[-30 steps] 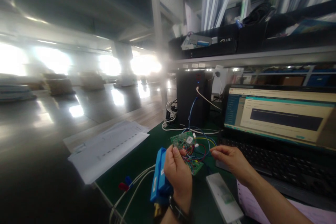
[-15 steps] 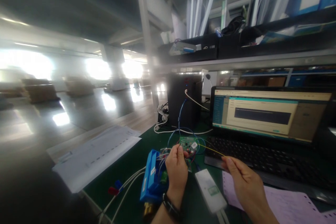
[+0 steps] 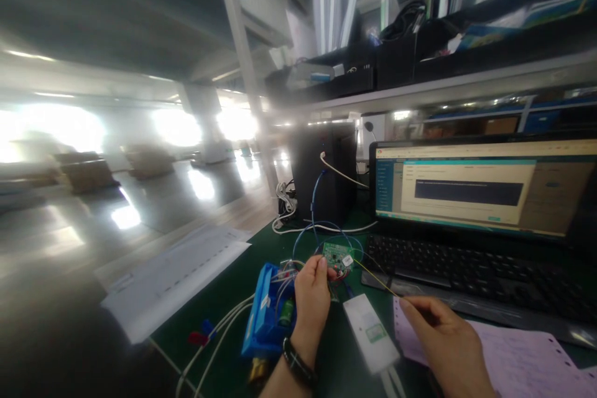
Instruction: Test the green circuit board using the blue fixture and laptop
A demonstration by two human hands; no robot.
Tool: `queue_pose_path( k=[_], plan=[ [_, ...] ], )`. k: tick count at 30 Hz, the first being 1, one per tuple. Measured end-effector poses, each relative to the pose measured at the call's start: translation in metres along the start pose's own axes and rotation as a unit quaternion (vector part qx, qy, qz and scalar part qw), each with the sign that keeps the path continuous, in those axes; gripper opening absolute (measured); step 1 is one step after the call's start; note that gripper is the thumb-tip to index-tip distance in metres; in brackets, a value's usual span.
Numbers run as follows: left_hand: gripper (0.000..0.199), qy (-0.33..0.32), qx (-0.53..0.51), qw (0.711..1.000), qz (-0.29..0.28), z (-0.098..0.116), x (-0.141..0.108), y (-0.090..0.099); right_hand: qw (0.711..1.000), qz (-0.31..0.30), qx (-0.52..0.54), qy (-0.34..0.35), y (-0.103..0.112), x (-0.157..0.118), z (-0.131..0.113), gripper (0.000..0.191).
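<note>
My left hand [image 3: 313, 289] pinches the lower left edge of a green circuit board [image 3: 336, 253], which carries a small white square part. A thin yellow wire [image 3: 377, 278] runs from the board's right side to my right hand [image 3: 441, 339], whose thumb and forefinger close on its end. Beside my left wrist lies an open blue housing [image 3: 267, 317] with a brass fitting [image 3: 258, 370], a green cylindrical part [image 3: 286, 311] and loose wires inside. Between my hands, a white box [image 3: 372, 333] with a small greenish label rests on the green table.
A black keyboard [image 3: 466, 273] and a lit monitor [image 3: 466, 189] stand at the right. A black computer tower [image 3: 321, 180] with blue and white cables is behind the board. Pink paper [image 3: 522, 354] lies under my right hand; white sheets [image 3: 177, 273] lie at left. A shelf [image 3: 420, 84] hangs above.
My right hand has shifted slightly down, still pinching the yellow wire. The board sits at a slightly different tilt in my left hand. The whole view has tilted a little.
</note>
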State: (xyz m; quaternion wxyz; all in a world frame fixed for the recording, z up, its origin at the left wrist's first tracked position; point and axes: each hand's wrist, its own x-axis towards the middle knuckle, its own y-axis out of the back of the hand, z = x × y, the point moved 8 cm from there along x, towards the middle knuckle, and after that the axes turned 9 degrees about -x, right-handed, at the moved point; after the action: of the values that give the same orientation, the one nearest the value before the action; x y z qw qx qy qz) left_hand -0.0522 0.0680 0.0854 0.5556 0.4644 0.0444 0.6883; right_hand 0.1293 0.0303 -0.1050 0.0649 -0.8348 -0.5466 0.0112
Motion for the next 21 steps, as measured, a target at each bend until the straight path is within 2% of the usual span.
queue_pose_path(
  k=[9,21],
  plan=[
    [0.037,-0.004,-0.009,1.0,0.007,-0.004,-0.001,0.002,0.998,0.028,-0.015,0.053,0.002,-0.008,-0.014,0.054],
    [0.036,0.002,-0.017,1.0,0.008,-0.005,0.0,0.002,0.998,0.041,-0.027,0.05,0.0,-0.008,-0.01,0.054]
  ],
)
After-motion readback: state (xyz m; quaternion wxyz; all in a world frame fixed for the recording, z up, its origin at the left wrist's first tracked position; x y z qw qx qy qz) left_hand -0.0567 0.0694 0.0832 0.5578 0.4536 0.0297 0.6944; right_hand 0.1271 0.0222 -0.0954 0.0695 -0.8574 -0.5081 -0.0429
